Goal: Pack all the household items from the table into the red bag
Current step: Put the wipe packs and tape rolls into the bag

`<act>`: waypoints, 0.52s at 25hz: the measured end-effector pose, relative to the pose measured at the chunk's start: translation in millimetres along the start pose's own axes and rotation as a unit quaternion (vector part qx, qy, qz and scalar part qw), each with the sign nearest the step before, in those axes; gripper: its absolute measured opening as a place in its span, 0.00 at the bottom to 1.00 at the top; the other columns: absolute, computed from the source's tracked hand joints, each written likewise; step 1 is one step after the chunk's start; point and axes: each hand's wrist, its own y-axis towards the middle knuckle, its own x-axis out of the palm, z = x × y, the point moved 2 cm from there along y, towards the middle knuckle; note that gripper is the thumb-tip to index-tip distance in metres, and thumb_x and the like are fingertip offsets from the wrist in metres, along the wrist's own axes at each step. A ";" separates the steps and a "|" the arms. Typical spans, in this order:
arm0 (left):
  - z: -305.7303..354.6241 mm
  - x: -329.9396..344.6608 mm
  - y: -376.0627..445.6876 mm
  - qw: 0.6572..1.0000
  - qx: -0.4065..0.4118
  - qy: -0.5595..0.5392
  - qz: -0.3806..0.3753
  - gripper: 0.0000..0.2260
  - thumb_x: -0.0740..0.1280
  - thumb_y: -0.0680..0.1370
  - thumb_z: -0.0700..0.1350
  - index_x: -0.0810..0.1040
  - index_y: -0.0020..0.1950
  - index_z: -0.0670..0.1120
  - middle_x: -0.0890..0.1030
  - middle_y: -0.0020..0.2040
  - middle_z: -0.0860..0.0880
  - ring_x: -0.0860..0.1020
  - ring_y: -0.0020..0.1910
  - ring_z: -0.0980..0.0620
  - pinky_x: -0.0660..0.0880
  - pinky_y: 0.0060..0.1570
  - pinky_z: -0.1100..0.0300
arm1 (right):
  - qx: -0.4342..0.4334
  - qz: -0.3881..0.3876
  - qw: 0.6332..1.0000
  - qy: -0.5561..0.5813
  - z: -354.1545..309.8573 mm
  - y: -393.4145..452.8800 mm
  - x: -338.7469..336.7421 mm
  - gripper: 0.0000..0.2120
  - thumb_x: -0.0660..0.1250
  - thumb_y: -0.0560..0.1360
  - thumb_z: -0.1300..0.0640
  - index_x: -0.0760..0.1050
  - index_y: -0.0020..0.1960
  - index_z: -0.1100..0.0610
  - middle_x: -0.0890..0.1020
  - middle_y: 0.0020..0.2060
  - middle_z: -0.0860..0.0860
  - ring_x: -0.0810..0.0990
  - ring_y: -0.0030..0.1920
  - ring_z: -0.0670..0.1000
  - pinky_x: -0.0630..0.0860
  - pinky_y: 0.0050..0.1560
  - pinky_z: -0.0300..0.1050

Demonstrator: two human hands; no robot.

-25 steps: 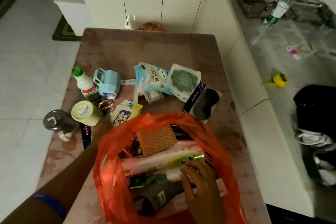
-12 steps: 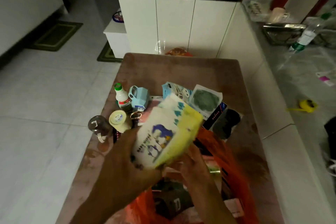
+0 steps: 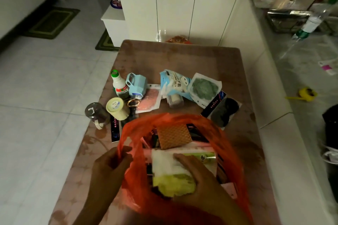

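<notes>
The red bag point(image 3: 226, 144) stands open at the table's near edge, holding several items, among them an orange waffle-patterned pack point(image 3: 173, 136). My left hand point(image 3: 109, 166) pinches the bag's left rim. My right hand point(image 3: 197, 175) is inside the bag, gripping a white and yellow soft pack point(image 3: 170, 175). On the table beyond the bag lie a green-capped bottle point(image 3: 118, 84), a blue box point(image 3: 137, 85), a yellow-lidded cup point(image 3: 117, 107), a dark jar point(image 3: 96, 113), a pink packet point(image 3: 150, 99), a blue pouch point(image 3: 173, 83), a green-pad packet point(image 3: 204, 87) and a black eye mask point(image 3: 223, 113).
The brown table point(image 3: 182, 58) stands against white cabinets point(image 3: 175, 9) and beside a white counter point(image 3: 274, 133) on the right. That counter carries a yellow tape measure point(image 3: 307, 94), a plastic bottle point(image 3: 311, 23) and a black bag point(image 3: 331, 124). Tiled floor lies to the left.
The white and yellow pack went from my left hand above the bag to my right hand down inside it. My left hand dropped to grip the bag's rim.
</notes>
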 end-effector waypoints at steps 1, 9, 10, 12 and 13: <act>-4.4 -2.1 1.5 1.000 0.007 -0.030 0.001 0.19 0.68 0.76 0.35 0.83 0.44 0.62 0.84 0.35 0.51 0.80 0.31 0.56 0.81 0.31 0.55 | -0.037 -0.023 0.994 -0.102 2.1 9.8 10.6 0.38 0.73 0.65 0.34 0.60 0.70 0.32 0.65 0.67 0.28 0.65 0.66 0.34 0.65 0.63 0.35; -19.4 -15.4 -6.7 0.975 0.086 -0.152 -0.137 0.10 0.65 0.68 0.33 0.82 0.36 0.46 0.75 0.24 0.47 0.71 0.23 0.56 0.68 0.24 0.64 | -0.082 -0.035 0.935 -0.343 27.4 51.8 65.8 0.29 0.62 0.75 0.43 0.62 0.75 0.41 0.60 0.77 0.46 0.55 0.77 0.54 0.53 0.75 0.60; -19.8 -18.3 -5.7 0.974 0.086 -0.154 -0.146 0.08 0.67 0.69 0.35 0.83 0.38 0.46 0.76 0.25 0.47 0.72 0.24 0.56 0.69 0.25 0.65 | -0.072 -0.032 0.933 -0.352 28.6 56.1 64.0 0.31 0.62 0.74 0.43 0.59 0.75 0.39 0.57 0.78 0.45 0.49 0.78 0.52 0.49 0.76 0.59; -24.2 -24.2 3.6 0.974 0.081 -0.158 -0.137 0.03 0.69 0.74 0.43 0.84 0.44 0.49 0.80 0.31 0.47 0.77 0.29 0.56 0.73 0.29 0.67 | -0.070 -0.043 0.935 -0.345 27.2 57.1 59.6 0.33 0.60 0.72 0.43 0.56 0.76 0.37 0.50 0.78 0.41 0.39 0.77 0.46 0.42 0.76 0.55; -28.9 -29.0 14.7 0.979 0.079 -0.154 -0.108 0.05 0.67 0.76 0.48 0.83 0.47 0.52 0.82 0.36 0.47 0.80 0.34 0.55 0.75 0.32 0.68 | -0.073 -0.049 0.942 -0.323 24.3 55.3 57.1 0.33 0.60 0.71 0.43 0.58 0.75 0.38 0.48 0.78 0.40 0.37 0.76 0.44 0.41 0.76 0.54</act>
